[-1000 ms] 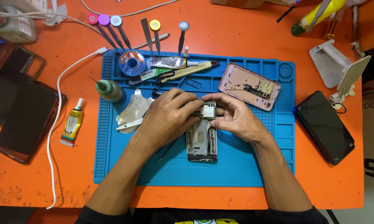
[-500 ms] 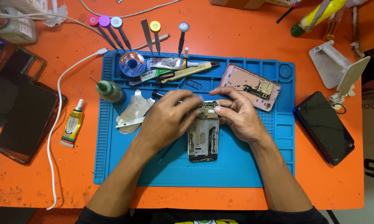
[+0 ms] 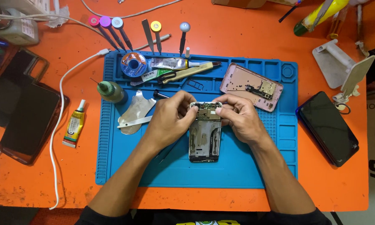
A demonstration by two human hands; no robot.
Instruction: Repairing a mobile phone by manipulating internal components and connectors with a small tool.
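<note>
On the blue silicone repair mat, an opened grey phone frame with its circuit board bared lies at the mat's middle. The left hand and right hand pinch its top end from either side, fingers curled closed on the edges. Toward the mat's far right corner lies a pink phone back cover; along the far edge a blue solder spool and glue tube; left of the hands, thin metal pry sheets and a green-capped bottle.

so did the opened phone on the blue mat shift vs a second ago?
No. The opened phone sits at the same spot on the blue mat, same distance from the pink back cover.
</note>
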